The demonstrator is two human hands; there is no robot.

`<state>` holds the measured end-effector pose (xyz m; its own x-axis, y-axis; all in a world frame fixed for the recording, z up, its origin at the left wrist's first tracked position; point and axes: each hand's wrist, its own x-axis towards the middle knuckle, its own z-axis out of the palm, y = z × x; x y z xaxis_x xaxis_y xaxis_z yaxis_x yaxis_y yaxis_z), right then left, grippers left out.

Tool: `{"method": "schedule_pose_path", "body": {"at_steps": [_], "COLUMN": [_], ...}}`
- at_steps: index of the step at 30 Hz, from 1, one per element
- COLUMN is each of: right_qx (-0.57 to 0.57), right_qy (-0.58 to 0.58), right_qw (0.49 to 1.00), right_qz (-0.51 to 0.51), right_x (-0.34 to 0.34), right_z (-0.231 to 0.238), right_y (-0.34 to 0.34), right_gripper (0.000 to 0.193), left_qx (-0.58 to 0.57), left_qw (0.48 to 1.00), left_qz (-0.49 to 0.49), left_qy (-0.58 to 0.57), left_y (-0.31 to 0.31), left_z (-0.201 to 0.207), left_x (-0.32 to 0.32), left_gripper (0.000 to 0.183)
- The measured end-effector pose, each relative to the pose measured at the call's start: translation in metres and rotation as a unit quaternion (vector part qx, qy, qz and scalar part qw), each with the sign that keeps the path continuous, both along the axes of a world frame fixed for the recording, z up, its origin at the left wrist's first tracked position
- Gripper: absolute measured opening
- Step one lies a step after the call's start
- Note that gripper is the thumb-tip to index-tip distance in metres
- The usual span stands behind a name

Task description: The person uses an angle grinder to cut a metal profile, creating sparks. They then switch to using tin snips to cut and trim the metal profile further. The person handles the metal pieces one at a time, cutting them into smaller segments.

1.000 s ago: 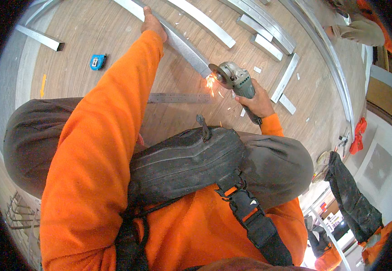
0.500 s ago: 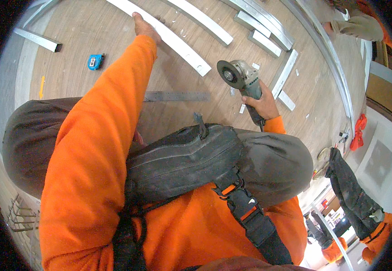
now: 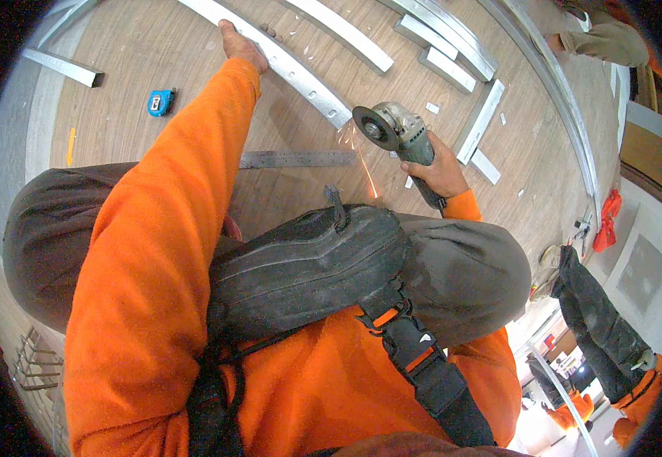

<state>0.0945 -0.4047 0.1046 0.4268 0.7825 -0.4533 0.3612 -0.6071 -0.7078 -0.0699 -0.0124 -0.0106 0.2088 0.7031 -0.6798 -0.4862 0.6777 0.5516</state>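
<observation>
My right hand (image 3: 442, 169) is closed round the body of an angle grinder (image 3: 403, 137), whose dark disc faces left. The disc's edge meets the near end of a long silver metal stud (image 3: 304, 85), and orange sparks (image 3: 367, 167) spray from there down toward my knees. My left hand (image 3: 241, 49) grips that stud farther up, thumb along its near side and fingertips showing past its far edge. Below the stud a steel ruler (image 3: 296, 159) lies on the wooden floor, partly hidden by my left sleeve.
A blue tape measure (image 3: 161, 103) lies at the left. Several metal studs and short offcuts (image 3: 448, 70) lie at the far right, beyond them long curved tracks (image 3: 556, 95). Another person's leg (image 3: 601, 47) shows at the upper right; more people (image 3: 597, 305) stand at the lower right.
The grinder has moved slightly left, from beside the stud onto its end, and sparks have appeared. The stud has tilted, showing its punched face. My left hand keeps its hold.
</observation>
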Motion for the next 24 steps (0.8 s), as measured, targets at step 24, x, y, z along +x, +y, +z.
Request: {"method": "schedule_pose_path", "body": {"at_steps": [24], "right_qx": [-0.019], "right_qy": [0.014], "right_qw": [1.000], "right_qz": [-0.002], "right_x": [-0.003], "right_z": [0.006], "right_y": [0.006], "right_gripper": [0.066], "left_qx": [0.022], "left_qw": [0.994], "left_qz": [0.015], "left_qy": [0.108], "left_y": [0.005], "left_z": [-0.010], "left_x": [-0.007], "left_gripper": [0.078]}}
